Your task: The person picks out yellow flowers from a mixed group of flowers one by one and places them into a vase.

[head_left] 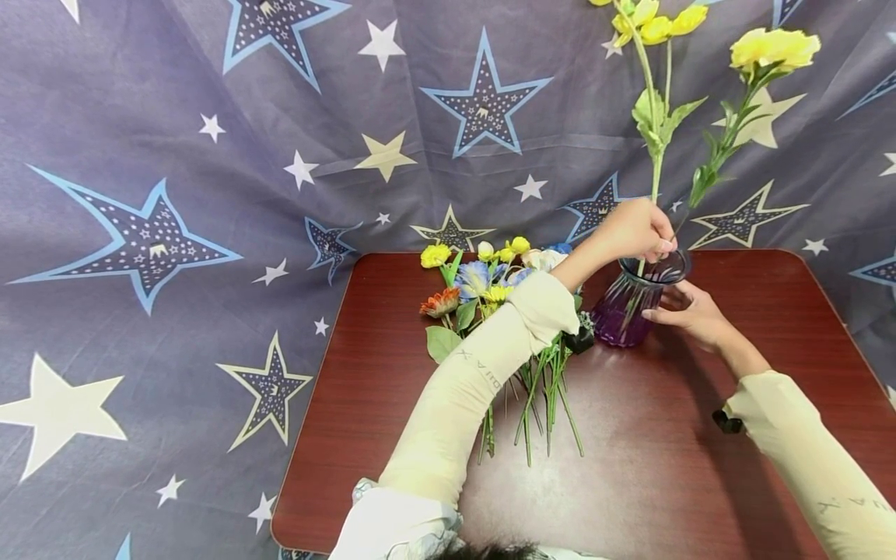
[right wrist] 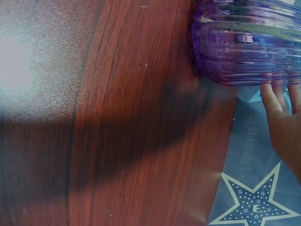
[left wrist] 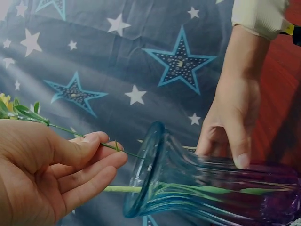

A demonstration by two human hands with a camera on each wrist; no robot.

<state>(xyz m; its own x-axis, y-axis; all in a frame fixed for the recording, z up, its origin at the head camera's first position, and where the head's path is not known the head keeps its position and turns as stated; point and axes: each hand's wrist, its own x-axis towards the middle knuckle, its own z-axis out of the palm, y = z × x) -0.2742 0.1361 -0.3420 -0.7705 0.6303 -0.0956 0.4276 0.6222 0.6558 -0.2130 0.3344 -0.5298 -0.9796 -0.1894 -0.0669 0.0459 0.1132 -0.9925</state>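
Note:
A glass vase (head_left: 625, 315), purple below and bluish at its flared rim, stands upright on the table. My left hand (head_left: 640, 227) is just above the rim and pinches the thin stem (left wrist: 70, 131) of a yellow flower (head_left: 773, 50) between thumb and finger. That stem's lower end reaches into the vase mouth. Another yellow flower stem (head_left: 656, 175) with leaves stands in the vase, its pale green stalk visible through the glass. Low on the vase's right side, my right hand (head_left: 693, 315) holds it, thumb in front and fingers behind.
A pile of artificial flowers (head_left: 483, 284), blue, yellow, orange and white, lies left of the vase, with green stems pointing toward the near edge. The reddish-brown table (head_left: 630, 467) meets a star-patterned cloth (head_left: 273, 194) behind it. My left forearm crosses over the pile.

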